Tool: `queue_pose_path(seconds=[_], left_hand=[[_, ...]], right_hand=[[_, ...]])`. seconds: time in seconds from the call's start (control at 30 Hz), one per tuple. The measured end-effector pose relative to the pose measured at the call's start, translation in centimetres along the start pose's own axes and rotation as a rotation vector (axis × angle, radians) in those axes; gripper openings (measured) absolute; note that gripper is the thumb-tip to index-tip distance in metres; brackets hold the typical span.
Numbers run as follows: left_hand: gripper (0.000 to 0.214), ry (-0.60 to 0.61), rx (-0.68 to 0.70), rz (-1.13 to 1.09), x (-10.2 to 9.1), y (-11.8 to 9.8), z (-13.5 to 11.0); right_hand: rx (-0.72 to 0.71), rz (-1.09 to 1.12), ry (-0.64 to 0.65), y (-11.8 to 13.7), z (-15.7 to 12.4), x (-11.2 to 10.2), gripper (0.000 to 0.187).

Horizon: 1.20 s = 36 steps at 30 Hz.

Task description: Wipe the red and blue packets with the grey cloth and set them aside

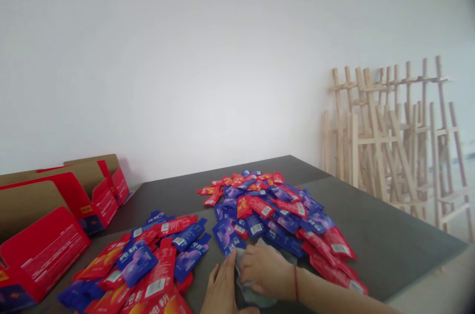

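My right hand [267, 270], with a red string round the wrist, is closed on a crumpled grey cloth [260, 298] pressed to the table. Close beside it on the left, my left hand [223, 282] has its fingers stretched out, with the fingertips near a blue sachet [227, 236]. Whether the left fingers touch the cloth, I cannot tell. Just beyond both hands lies a heap of red and blue sachets [256, 207]. A second heap of sachets [163, 267] spreads to the left of my left hand.
Open red cardboard boxes [70, 190] with brown insides stand along the left side of the dark grey table [386, 225]. A white wall [208, 67] rises behind. Several wooden easels [378, 141] lean beyond the table's right edge.
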State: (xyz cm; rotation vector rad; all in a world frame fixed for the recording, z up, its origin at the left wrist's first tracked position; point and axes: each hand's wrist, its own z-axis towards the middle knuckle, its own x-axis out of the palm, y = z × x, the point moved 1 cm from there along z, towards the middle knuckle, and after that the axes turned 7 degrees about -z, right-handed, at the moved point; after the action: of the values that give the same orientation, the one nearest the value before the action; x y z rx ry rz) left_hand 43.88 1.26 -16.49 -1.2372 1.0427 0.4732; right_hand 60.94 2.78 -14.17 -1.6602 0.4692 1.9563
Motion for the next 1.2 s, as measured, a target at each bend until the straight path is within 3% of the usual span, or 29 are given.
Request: queue_pose_path(seconds=[0.1, 0.17, 0.33, 0.4, 0.53, 0.63, 0.83, 1.0, 1.2], left_hand=[[0.111, 0.012, -0.007, 0.031, 0.2, 0.5, 0.1], [0.11, 0.036, -0.012, 0.056, -0.3, 0.1, 0.0], [0.105, 0.157, 0.001, 0.163, -2.9, -3.0, 0.3], [0.105, 0.206, 0.131, 0.19, -3.6, -4.2, 1.1], [0.096, 0.357, 0.477, 0.207, -3.8, -5.7, 3.0], [0.08, 0.396, 0.551, 0.304, -4.2, -6.6, 3.6], [0.038, 0.289, 0.685, 0.596, -4.9, -7.6, 3.6], [0.011, 0.23, 0.739, 0.618, -5.0, -7.0, 4.2], [0.034, 0.012, 0.639, 0.374, -4.7, -3.9, 2.2]], right_hand=[[-0.067, 0.149, -0.058, 0.4, -3.1, -0.3, 0.013], [-0.009, 0.259, -0.106, -0.4, -4.9, -0.6, 0.016], [0.514, 0.568, -0.399, -4.0, -6.0, -0.2, 0.02], [0.601, 0.602, -0.448, -4.5, -5.6, 0.4, 0.022], [0.605, 0.609, -0.516, -4.0, -5.1, 1.2, 0.025], [0.581, 0.616, -0.536, -3.5, -5.3, 1.1, 0.024], [0.542, 0.558, -0.532, -3.1, -5.3, 0.8, 0.021], [0.551, 0.53, -0.525, -3.1, -5.3, 0.8, 0.02], [0.523, 0.513, -0.512, -2.9, -5.3, 0.7, 0.019]])
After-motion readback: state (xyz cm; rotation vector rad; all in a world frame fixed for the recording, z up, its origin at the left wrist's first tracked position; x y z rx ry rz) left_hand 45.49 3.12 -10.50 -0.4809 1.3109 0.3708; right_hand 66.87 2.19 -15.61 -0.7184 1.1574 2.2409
